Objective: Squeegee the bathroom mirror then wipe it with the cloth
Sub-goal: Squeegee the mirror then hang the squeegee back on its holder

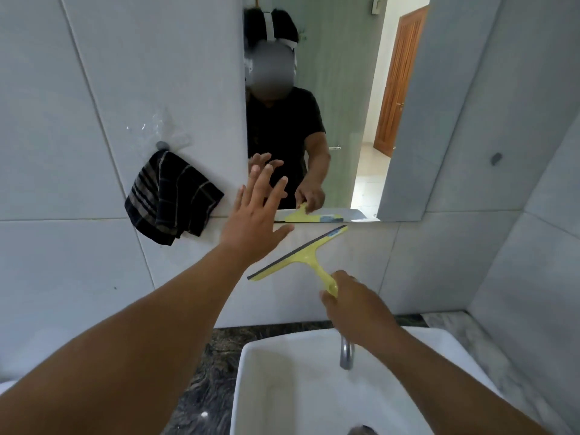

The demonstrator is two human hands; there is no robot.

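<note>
Forearms fill the foreground of the head view, above the white basin (282, 387) and its tap (346, 353), which sit on a dark stone worktop (207, 356). Further out, the right hand (357, 306) is curled round the handle of the yellow squeegee (301, 255); its blade is held tilted, just below the bottom edge of the mirror (339, 105) and apparently off the glass. The left hand (254, 221) is held out with its fingers (266, 180) spread and released, grasping nothing, near the mirror's lower left corner. The dark striped cloth (172, 199) hangs from a hook on the tiled wall (94, 89), just left of that hand.

The squeegee step is judged to be ending or paused, since the blade is below the glass and the free hand is nearest the cloth. If so, the cloth is to be lifted off its hook and the squeegee set down.

Open room is given above the basin; the tap close under the right wrist and the mirror's left edge are to be minded.
</note>
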